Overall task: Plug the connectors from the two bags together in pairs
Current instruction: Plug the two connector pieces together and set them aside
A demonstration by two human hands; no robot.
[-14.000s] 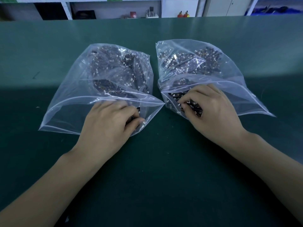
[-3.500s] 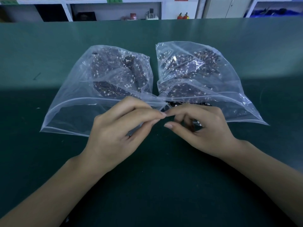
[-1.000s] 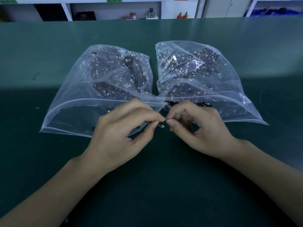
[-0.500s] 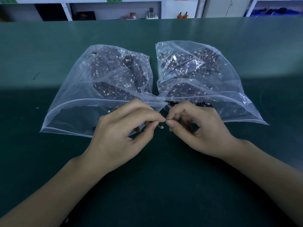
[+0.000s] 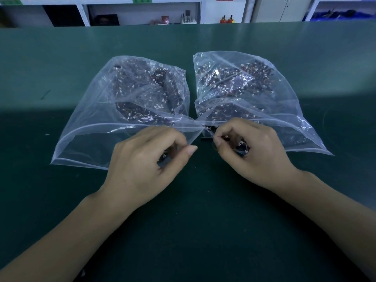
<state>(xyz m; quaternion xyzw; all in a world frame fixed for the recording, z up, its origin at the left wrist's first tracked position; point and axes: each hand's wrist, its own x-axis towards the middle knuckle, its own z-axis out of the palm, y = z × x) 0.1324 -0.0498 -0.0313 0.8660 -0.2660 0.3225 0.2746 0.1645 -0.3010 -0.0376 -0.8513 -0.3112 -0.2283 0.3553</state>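
Your left hand (image 5: 150, 159) curls at the mouth of the left bag (image 5: 126, 110) on the green table (image 5: 61, 58), fingers bent around a dark connector piece. Your right hand (image 5: 252, 151) pinches small connectors (image 5: 243, 147) at the right bag (image 5: 244, 88) opening.

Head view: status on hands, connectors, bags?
Left hand fingers curled, contents hidden. Right hand pinches small wired connectors. Hands apart, nothing visibly mated. Both bags open toward the hands, full, nothing blocking.
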